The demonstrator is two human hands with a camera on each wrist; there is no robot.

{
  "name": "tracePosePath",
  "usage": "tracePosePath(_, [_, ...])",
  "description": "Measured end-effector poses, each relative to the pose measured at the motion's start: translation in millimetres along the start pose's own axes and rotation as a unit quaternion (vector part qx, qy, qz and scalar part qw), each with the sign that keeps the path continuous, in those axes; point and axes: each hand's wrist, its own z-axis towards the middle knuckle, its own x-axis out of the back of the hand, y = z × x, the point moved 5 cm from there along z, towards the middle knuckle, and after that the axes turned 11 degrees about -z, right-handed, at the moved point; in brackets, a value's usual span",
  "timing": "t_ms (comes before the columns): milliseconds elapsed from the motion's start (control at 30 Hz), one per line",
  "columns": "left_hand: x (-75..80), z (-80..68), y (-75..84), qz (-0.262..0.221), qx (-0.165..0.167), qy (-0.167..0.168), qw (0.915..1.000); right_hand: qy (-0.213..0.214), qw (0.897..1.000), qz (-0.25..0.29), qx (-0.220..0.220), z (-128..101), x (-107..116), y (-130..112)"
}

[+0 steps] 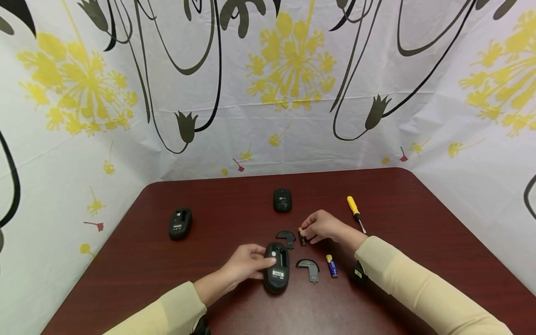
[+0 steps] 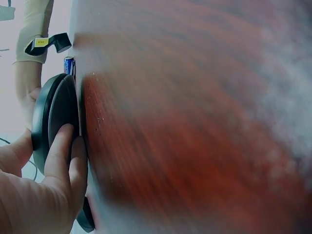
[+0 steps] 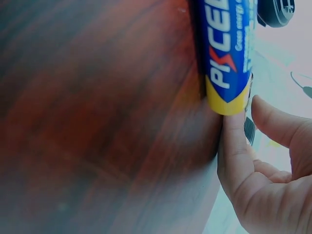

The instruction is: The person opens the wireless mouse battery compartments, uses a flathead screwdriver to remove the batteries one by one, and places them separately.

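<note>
At lower centre of the head view, the left hand (image 1: 247, 263) reaches in from the lower left, thumb on top and fingers beneath, gripping a dark mouse (image 1: 277, 278) with its underside up. Just to the upper right, the right hand (image 1: 324, 227) bends down, thumb and fingertips pinching a gold-and-black battery (image 1: 302, 239)—partly hidden by those fingers. Both sleeves run out of frame along the bottom edge. In the right wrist view a blue battery (image 3: 229, 48), cut off by the top edge, blocks much of the pinch. The mouse's battery compartment (image 1: 281, 255) lies uncovered, its dark interior hard to make out—two grey covers (image 1: 311, 269) rest nearby, right of the mouse and above it.
</note>
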Motion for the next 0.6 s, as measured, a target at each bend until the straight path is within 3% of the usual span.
tracePosePath(267, [2.0,-0.1,2.0,0.027,-0.017,0.013,0.9994,-0.005,1.000,0.014,-0.003,-2.2,1.3,-0.7])
tracePosePath(600, [7.3,1.5,1.7,0.045,-0.031,0.006,0.9985,-0.015,0.999,0.028,0.009,-3.7,1.4,-0.4])
